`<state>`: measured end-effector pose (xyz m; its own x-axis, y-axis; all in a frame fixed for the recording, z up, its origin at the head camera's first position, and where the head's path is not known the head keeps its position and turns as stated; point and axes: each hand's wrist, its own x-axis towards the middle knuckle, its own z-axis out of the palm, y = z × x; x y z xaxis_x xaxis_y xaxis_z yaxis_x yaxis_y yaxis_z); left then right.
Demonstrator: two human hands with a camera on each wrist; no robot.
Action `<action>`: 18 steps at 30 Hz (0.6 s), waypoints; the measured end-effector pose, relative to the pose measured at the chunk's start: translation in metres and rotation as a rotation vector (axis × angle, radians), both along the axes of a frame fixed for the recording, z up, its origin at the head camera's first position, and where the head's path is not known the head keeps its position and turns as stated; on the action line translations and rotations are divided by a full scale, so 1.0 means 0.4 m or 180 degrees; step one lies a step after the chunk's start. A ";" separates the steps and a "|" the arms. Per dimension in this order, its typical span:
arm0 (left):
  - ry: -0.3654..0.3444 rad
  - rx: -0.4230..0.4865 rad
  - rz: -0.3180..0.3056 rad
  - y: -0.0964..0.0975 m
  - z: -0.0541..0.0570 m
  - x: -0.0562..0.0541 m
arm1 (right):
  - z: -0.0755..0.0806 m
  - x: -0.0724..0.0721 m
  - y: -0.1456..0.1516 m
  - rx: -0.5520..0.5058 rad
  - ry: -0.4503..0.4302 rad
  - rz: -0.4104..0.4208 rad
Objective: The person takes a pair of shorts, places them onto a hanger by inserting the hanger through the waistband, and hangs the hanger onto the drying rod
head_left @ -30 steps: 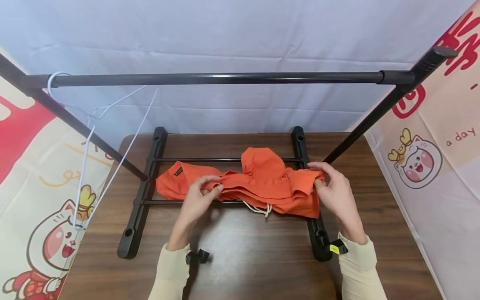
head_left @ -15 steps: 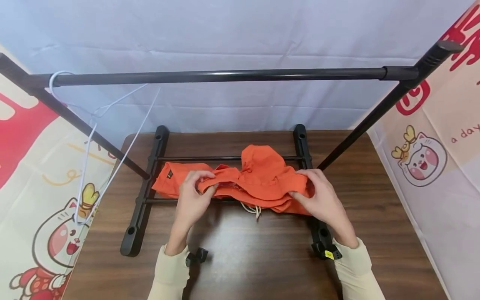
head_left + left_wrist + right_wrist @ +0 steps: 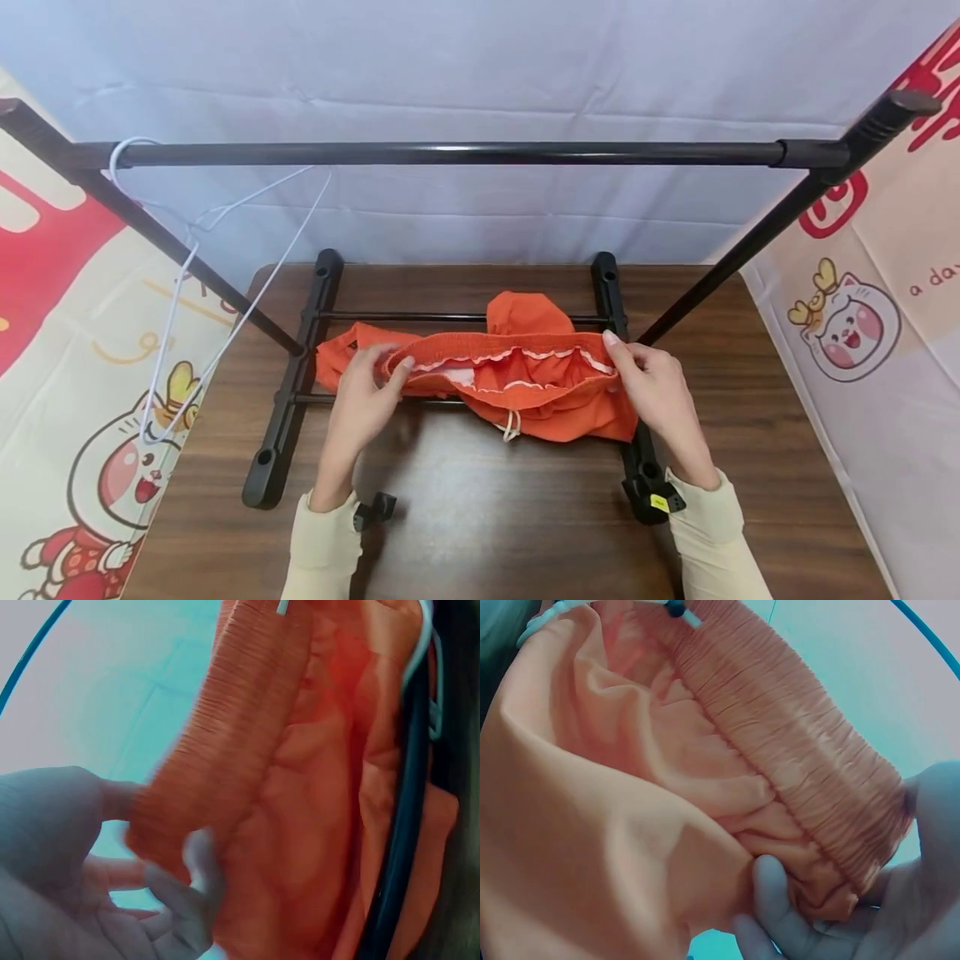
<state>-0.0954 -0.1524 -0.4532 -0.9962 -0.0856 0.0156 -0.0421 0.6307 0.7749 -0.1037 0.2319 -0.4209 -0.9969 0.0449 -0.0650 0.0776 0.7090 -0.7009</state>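
Observation:
A pair of orange drawstring pants (image 3: 558, 421) lies bunched across the lower bars of a black rack. Its elastic waistband (image 3: 517, 343) is spread wide, showing the white-edged inside. My left hand (image 3: 362, 404) pinches the left end of the waistband between thumb and fingers. At the opposite end, my right hand (image 3: 660, 387) grips the band, thumb on the inner side. A cream drawstring (image 3: 510, 427) dangles at the front. In the right wrist view the gathered waistband (image 3: 780, 750) runs up from the fingers; the left wrist view is blurred around the fingertips.
The black rack's top rail (image 3: 465, 154) spans above both hands. A white wire hanger (image 3: 197, 229) hangs at its left end. Rack feet (image 3: 281, 442) stand on the brown wooden table (image 3: 487, 525). A pale cloth backdrop (image 3: 480, 75) rises behind.
Both hands have shifted to the waistband's ends and pulled them apart. The waistband, folded flat before, now gapes and shows its inside. The right hand first moved leftward, then slightly right.

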 end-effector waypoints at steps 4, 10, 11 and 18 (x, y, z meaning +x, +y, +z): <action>-0.0135 -0.0088 -0.0087 -0.017 0.005 0.010 | -0.004 -0.003 -0.010 0.0031 0.0087 0.0075; 0.0174 -0.0206 -0.0046 -0.050 0.052 0.024 | -0.006 0.002 -0.009 0.0004 -0.0071 0.0261; 0.0276 -0.0237 -0.0029 -0.055 0.064 0.027 | -0.005 0.003 -0.008 0.0010 -0.0132 0.0304; 0.1079 -0.0294 0.0294 -0.078 0.162 0.028 | -0.003 0.006 0.005 0.0102 -0.0401 0.0626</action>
